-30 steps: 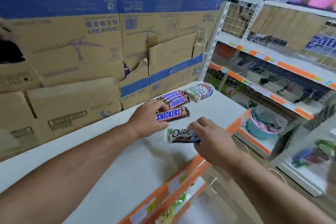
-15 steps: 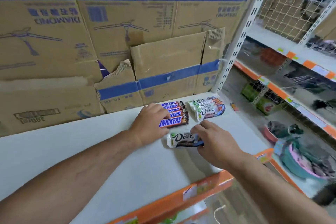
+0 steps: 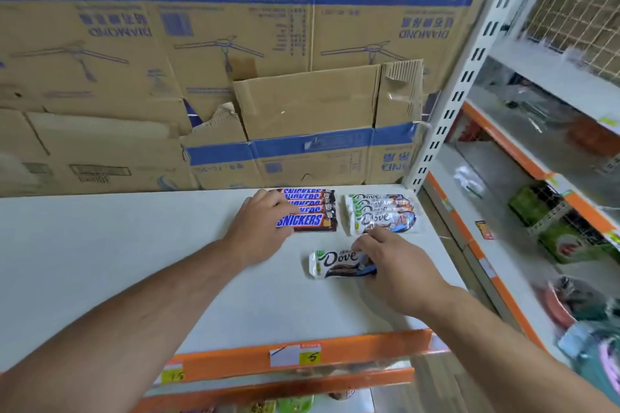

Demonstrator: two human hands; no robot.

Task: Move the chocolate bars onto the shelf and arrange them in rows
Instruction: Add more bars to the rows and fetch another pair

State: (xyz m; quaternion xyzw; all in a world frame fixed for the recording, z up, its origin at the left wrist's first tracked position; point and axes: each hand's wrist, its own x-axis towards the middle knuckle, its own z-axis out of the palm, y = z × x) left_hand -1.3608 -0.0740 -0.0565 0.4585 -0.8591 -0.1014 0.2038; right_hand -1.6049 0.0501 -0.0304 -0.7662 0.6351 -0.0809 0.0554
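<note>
A row of several Snickers bars [image 3: 310, 209] lies on the white shelf [image 3: 117, 261], near its back. My left hand [image 3: 263, 225] rests flat over the left ends of those bars, fingers straight. To their right sits a row of several Dove bars [image 3: 382, 213]. One more Dove bar [image 3: 337, 263] lies alone in front of that row. My right hand [image 3: 391, 261] covers its right end, the fingers curled on it.
Large cardboard boxes [image 3: 235, 60] stand along the back of the shelf. An orange price strip [image 3: 302, 357] runs along the shelf's front edge. A white upright [image 3: 449, 111] marks the right end, with more stocked shelves [image 3: 553, 211] beyond it.
The front Snickers bar now lies snug in its row under my left hand. My right hand has stayed on the single Dove bar. The camera has moved closer and more square to the shelf.
</note>
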